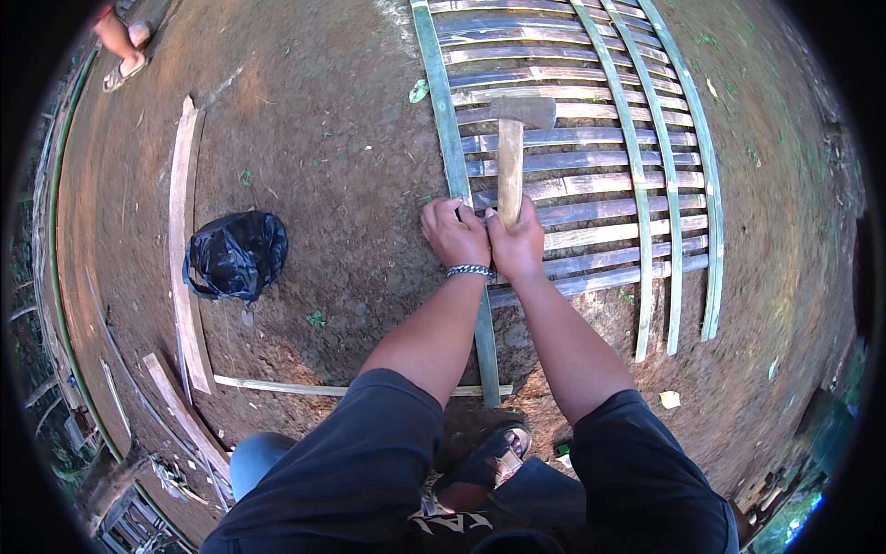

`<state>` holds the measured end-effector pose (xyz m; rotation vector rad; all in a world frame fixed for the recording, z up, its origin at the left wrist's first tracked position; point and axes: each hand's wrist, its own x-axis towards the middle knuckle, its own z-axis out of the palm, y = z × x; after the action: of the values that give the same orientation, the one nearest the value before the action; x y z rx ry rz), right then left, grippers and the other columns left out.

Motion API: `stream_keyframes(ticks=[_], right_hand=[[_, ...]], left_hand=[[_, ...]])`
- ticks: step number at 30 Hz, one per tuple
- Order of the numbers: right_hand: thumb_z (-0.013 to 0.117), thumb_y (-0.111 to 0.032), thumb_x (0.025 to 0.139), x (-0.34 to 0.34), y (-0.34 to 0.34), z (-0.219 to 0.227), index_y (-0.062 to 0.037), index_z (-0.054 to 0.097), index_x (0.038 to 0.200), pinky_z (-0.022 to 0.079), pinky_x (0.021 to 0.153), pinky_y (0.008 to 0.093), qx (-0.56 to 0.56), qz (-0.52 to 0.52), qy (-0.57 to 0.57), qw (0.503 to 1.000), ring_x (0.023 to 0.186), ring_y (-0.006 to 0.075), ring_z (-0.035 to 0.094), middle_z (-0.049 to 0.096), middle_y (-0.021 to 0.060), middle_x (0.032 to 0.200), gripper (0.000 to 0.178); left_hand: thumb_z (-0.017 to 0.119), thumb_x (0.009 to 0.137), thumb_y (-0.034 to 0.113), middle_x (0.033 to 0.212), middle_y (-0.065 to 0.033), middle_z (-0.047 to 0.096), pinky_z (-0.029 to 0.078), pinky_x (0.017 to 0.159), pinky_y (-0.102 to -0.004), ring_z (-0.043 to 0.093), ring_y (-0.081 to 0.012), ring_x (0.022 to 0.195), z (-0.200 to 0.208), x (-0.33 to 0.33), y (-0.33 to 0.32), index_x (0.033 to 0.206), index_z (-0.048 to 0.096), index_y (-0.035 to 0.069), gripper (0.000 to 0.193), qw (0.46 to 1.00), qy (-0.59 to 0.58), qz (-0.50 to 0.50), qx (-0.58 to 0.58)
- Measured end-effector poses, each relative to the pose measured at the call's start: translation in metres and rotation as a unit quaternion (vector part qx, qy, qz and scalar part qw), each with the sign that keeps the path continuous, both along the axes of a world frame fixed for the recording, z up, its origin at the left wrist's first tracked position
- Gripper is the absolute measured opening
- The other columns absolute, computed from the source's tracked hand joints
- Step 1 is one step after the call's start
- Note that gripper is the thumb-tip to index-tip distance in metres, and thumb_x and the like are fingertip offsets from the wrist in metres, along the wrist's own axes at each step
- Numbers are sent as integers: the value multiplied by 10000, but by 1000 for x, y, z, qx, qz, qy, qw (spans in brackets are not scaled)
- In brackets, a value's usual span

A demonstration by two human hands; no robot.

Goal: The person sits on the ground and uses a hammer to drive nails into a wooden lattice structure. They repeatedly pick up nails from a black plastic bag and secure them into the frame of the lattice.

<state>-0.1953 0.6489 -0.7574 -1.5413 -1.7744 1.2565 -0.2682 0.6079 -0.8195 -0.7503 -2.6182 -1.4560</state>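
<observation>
My right hand (519, 245) is closed around the lower end of a hatchet's wooden handle. The hatchet (510, 166) points away from me, its dark metal head over the slats. Beside it, my left hand (458, 238) rests at the left long green bamboo strip (446, 120), its fingers bent together; whatever they pinch is too small or hidden to name. A chain bracelet circles my left wrist. That strip lies across the left ends of several split bamboo slats (591, 186), which form a lattice panel on the ground with more long strips on its right.
A black plastic bag (237, 257) sits on the dirt to the left. Beyond it lies a long wooden board (185, 240), with a shorter board (187, 417) nearer me. A thin strip (286, 388) crosses in front of my feet. Another person's leg (118, 42) shows at far left.
</observation>
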Motion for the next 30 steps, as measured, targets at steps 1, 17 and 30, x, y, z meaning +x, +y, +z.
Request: stream_keyframes(ticks=[1, 17, 30], right_hand=[[741, -187, 877, 0, 0, 0, -15, 615, 1204, 564, 820, 429, 3, 2, 5, 1000, 922, 366, 739, 731, 237, 988, 391], [596, -174, 1004, 98, -19, 51, -107, 476, 1447, 553, 798, 541, 62, 231, -161, 958, 922, 479, 685, 696, 265, 1072, 464], [600, -161, 995, 105, 0, 64, -143, 486, 1470, 571, 736, 524, 134, 306, -204, 920, 857, 439, 696, 701, 239, 1044, 489]], left_hand=[[667, 826, 51, 1046, -151, 618, 442, 972, -512, 584, -384, 1058, 1, 0, 1, 963, 607, 56, 149, 1000, 0, 0, -3], [705, 820, 65, 1064, -146, 618, 437, 964, -509, 585, -376, 1063, 8, 3, 3, 927, 636, 60, 128, 1000, -24, 14, -9], [695, 817, 50, 1060, -170, 612, 441, 965, -514, 586, -393, 1063, 8, 2, 5, 938, 627, 38, 139, 1000, -24, 13, -14]])
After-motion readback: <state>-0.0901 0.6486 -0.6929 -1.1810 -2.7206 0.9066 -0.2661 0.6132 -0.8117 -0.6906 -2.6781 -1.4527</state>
